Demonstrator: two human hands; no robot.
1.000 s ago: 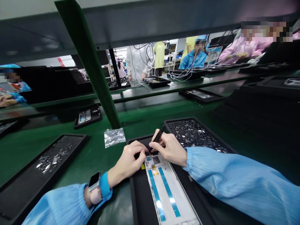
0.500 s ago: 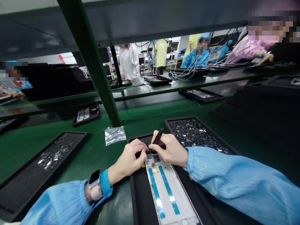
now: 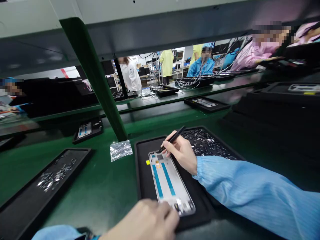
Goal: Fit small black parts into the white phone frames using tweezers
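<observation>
A white phone frame point(image 3: 170, 183) with two blue strips lies in a black tray point(image 3: 142, 173) in front of me. My right hand point(image 3: 181, 151) pinches black tweezers point(image 3: 172, 138), whose tip rests at the frame's far end. My left hand point(image 3: 147, 221) is close to the camera at the frame's near end, fingers curled and touching the frame's lower edge. Both arms wear blue sleeves.
A black tray of small metal parts point(image 3: 207, 141) lies right of my right hand; another parts tray point(image 3: 50, 173) lies at the left. A silvery bag point(image 3: 121, 150) sits by a green post point(image 3: 100, 86). Other people work at benches beyond.
My left hand has left the frame's far end and come back to its near end. The right hand stays at the far end with the tweezers. The camera view shifted.
</observation>
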